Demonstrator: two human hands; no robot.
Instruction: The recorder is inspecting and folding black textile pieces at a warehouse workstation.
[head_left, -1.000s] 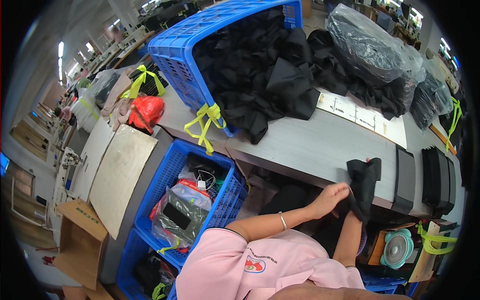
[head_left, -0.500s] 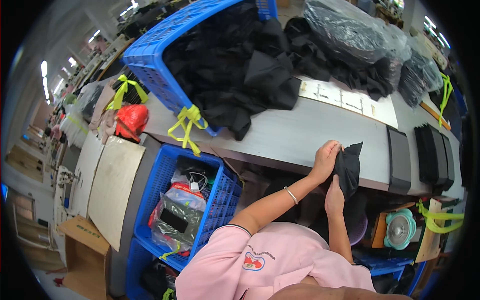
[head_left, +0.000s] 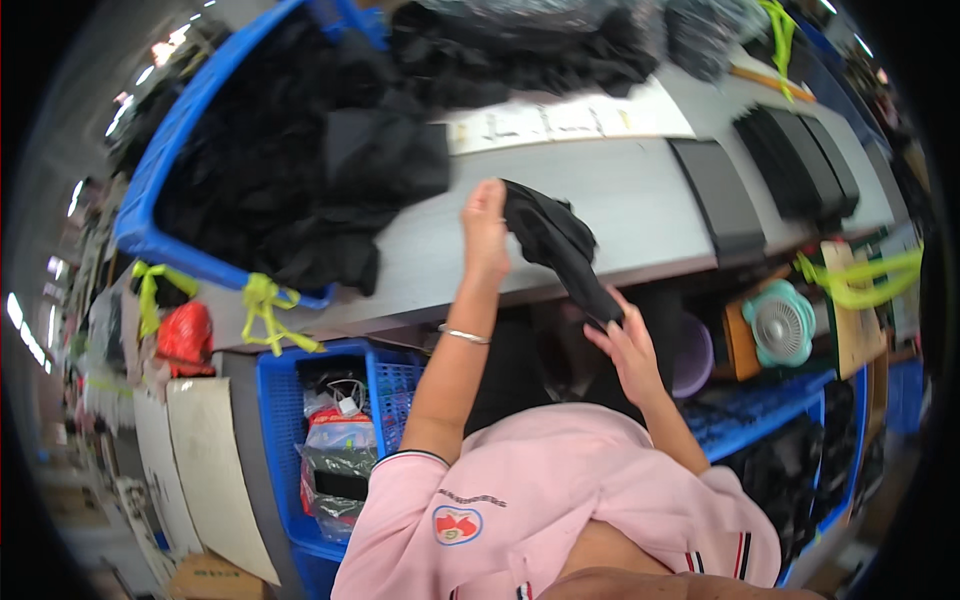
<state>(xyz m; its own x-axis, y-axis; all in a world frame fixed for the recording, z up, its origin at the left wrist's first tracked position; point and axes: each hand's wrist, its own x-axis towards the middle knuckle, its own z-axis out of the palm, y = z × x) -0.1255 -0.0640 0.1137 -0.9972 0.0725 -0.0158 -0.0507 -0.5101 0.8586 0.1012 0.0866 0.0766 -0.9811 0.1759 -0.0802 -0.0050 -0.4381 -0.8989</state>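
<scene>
A piece of black cloth (head_left: 552,238) stretches slantwise between my hands over the front edge of the grey table (head_left: 640,215). My left hand (head_left: 485,215), with a bangle on its wrist, is closed on the upper end. At the lower end the fingers of my right hand (head_left: 632,348) lie on both sides of the cloth, some of them spread. To the left a heap of black cloth pieces (head_left: 385,165) spills from a tilted blue basket (head_left: 150,205) onto the table. Flat stacks of black pieces (head_left: 715,195) lie on the right.
A white board with markings (head_left: 650,108) lies on the table behind my hands. Below left stands a blue crate (head_left: 285,470) holding plastic-wrapped items. A teal fan (head_left: 782,325) and a purple bin (head_left: 695,355) are below right. Yellow ribbons (head_left: 268,305) hang from the basket.
My hands have moved apart, drawing the black cloth out lengthwise between them; the left is now higher and the right lower. The whole view has swung to the right.
</scene>
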